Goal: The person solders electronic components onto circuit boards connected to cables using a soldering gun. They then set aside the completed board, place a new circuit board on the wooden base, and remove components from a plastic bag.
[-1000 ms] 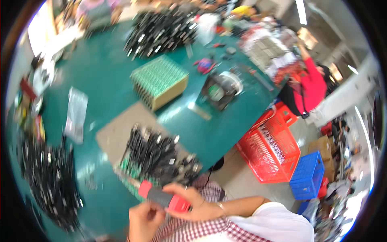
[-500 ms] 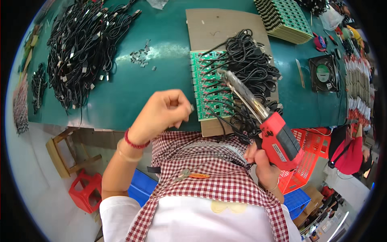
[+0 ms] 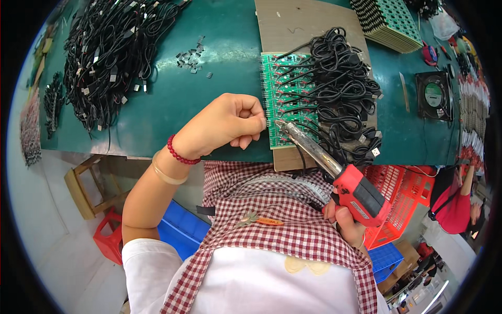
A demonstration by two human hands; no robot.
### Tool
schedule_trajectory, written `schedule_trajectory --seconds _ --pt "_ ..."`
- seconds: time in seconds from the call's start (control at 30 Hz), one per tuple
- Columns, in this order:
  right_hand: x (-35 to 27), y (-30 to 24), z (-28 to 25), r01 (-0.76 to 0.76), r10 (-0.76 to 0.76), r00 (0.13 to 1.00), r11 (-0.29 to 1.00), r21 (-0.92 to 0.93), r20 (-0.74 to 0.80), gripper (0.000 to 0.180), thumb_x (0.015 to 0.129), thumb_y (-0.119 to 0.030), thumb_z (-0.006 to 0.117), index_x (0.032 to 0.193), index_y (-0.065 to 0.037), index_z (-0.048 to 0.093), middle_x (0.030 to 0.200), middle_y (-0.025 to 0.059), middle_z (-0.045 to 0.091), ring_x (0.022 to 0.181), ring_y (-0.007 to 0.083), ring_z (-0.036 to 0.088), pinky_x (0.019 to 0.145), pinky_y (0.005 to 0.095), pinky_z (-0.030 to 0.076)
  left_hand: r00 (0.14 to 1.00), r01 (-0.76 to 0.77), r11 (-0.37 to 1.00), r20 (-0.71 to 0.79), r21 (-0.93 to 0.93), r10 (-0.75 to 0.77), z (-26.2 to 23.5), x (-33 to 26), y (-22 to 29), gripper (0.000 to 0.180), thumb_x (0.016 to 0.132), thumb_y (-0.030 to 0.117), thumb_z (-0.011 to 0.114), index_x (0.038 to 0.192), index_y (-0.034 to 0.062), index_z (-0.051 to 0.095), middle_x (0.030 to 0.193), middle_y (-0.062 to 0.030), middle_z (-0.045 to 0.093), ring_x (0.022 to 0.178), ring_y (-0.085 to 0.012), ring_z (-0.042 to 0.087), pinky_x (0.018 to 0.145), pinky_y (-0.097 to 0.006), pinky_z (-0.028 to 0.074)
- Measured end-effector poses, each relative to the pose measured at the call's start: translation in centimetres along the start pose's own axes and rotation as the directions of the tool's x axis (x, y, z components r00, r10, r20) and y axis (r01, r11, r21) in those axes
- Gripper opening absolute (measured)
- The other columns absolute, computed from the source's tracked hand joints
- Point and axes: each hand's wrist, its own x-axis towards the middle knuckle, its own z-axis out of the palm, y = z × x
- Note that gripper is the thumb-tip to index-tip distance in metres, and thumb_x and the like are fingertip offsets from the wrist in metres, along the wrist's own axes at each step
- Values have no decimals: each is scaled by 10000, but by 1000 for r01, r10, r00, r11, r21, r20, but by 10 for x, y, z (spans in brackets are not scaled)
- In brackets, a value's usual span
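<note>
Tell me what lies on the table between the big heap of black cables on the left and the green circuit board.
In the head view, only a small scatter of dark little parts lies there; the rest of that stretch is bare green table.

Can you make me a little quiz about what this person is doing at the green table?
1. True or false: the right hand holds a red soldering gun.
2. Where does the gun's metal tip point? A) at the small fan B) at the green circuit board C) at the wooden stool
3. Fill in: the left hand is curled up at the board's ____ edge, on the green table.

Key: 1 true. 2 B. 3 left.
</note>
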Motion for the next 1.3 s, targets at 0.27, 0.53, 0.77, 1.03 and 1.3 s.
schedule_trajectory --seconds 0.27,0.53,0.77,1.03,1.3 --pt "0 -1 0 -6 5 1000 998 -68 -5 177 842 -114 597 960 18 585 773 46 580 694 134 540 637 285 445 1000 15 1000 20 -9 -14 0 2 0 91 832 85 576 765 36 538 640 10 555 498 -25 502 432 -163 367" --pt "1 -1 3 -11 10 1000 996 -87 -18 192 831 -87 598 991 19 584 824 60 591 734 142 549 658 288 447 1000 -3 1000 5 -18 3 1 1 -2 86 830 72 566 759 36 534 632 14 545 496 -21 497 426 -162 361" --pt "2 -5 -3 -19 33 999 959 -283 44 167 794 -76 615 932 19 618 754 65 602 654 155 567 593 291 458 1000 12 1000 -6 -3 -12 0 2 0 85 822 75 567 753 35 538 629 16 546 490 -20 480 421 -165 348" --pt "-3 -8 5 4 -23 996 979 -203 -90 168 776 -67 624 920 19 622 747 76 609 651 167 580 598 297 464 1000 17 999 -12 30 -17 1 2 0 92 819 83 569 743 38 545 631 11 557 490 -18 474 415 -168 346" --pt "2 -12 8 -25 13 998 981 -191 -65 186 786 -57 606 951 26 616 755 74 607 677 178 582 628 308 465 1000 13 1000 -7 11 -13 1 3 -1 103 823 80 578 738 34 542 618 12 549 484 -19 469 418 -167 348"
